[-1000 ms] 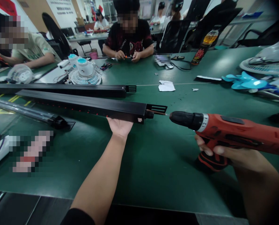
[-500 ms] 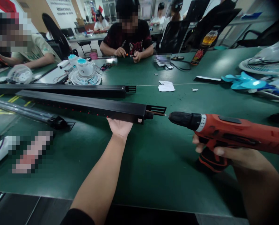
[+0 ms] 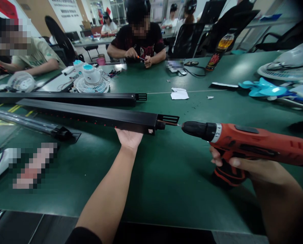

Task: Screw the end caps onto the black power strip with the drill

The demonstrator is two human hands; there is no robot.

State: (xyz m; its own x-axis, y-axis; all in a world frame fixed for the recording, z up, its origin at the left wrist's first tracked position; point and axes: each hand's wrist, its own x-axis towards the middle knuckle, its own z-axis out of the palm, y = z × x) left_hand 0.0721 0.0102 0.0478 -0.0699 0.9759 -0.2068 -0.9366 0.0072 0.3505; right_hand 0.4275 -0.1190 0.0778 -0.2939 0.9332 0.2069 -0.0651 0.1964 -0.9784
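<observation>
Co-worker's hand rose; right fingers grip drill; left hand's, beneath bar, are unclear.

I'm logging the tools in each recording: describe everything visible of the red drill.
The drill has a red, plastic-looking body with black panels, a black chuck, a pale collar with dark marks and a black-and-red base. Held over the green table, it points left toward the black bar. The right hand grips its handle, fingers at the front. A thin bit extends from the chuck; whether it spins cannot be told.
</observation>
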